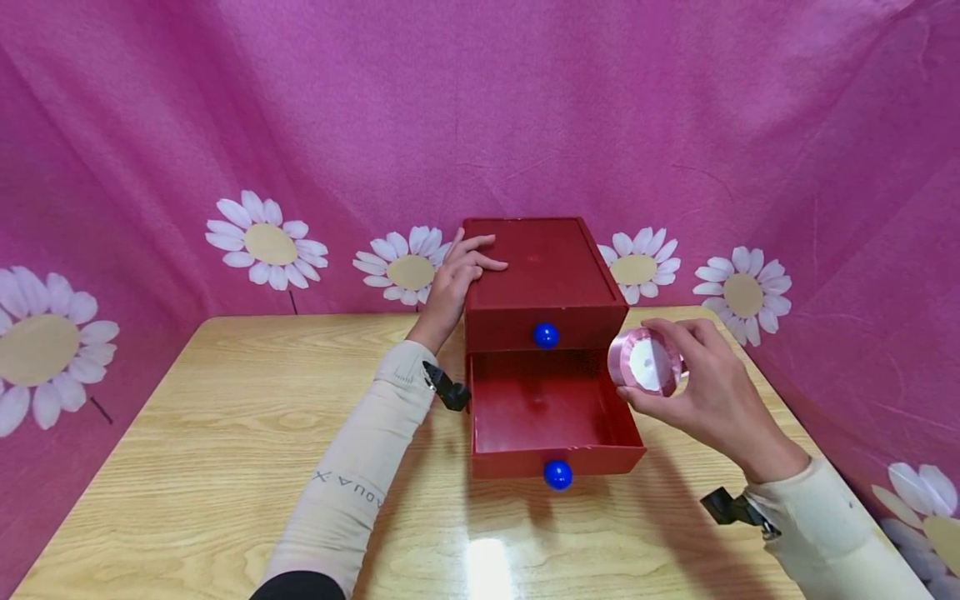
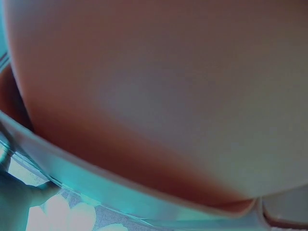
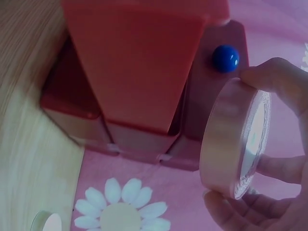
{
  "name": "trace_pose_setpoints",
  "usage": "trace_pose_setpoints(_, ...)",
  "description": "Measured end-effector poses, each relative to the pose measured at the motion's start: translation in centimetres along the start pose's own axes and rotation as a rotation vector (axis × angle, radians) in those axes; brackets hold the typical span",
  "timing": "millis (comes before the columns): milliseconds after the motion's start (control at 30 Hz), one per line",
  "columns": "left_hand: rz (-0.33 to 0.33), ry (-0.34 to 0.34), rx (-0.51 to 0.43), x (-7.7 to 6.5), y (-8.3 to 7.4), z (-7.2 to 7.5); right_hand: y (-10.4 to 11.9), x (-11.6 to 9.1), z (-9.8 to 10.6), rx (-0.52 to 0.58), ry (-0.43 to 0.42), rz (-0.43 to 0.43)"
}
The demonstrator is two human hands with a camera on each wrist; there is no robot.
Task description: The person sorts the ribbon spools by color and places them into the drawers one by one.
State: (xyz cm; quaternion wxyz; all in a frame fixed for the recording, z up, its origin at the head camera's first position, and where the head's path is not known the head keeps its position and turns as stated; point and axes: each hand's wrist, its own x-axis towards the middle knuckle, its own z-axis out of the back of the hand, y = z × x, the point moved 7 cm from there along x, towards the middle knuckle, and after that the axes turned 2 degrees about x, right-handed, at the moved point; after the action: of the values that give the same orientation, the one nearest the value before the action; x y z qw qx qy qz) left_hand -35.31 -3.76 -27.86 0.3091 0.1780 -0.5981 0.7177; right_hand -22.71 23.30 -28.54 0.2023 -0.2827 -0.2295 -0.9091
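Nearest the camera, your pale left sleeve runs up in front of and to the left of the red drawer unit, with dark lettering on the forearm, while your right sleeve comes in at the unit's right front. Your left hand lies along the unit's upper left edge, its fingers loosely spread over the top and grasping nothing. Your right hand, off to the unit's right, pinches a pink ribbon roll between thumb and fingers. You have that roll raised beside the unit's right front, its whitish disc side facing up toward your head; from the head it overlaps the right edge of the lower drawer, and you cannot tell whether the two touch. That drawer stands pulled out from the unit's front, a blue knob on its face; above it, the upper drawer sits closed with its own blue ball. Under the unit spreads a light wooden table, and behind it hangs a pink curtain printed with white daisies.
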Motion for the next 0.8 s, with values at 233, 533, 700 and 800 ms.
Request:
trace_pose_setpoints(233,-0.007,-0.007,-0.012,-0.1,0.3,0.1,1.5,0.2,-0.5,0.035,0.022,0.025)
trace_pose_setpoints(533,-0.006,-0.018,-0.032,0.0,0.6,0.2,2.7,0.2,-1.4,0.073,0.056,0.035)
trace_pose_setpoints(700,-0.021,-0.020,-0.029,0.1,0.5,0.1,3.2,0.3,-2.0,0.079,0.058,0.058)
trace_pose_setpoints(800,-0.034,-0.017,-0.031,0.1,0.3,0.1,3.4,0.3,-2.4,0.083,0.072,0.058)
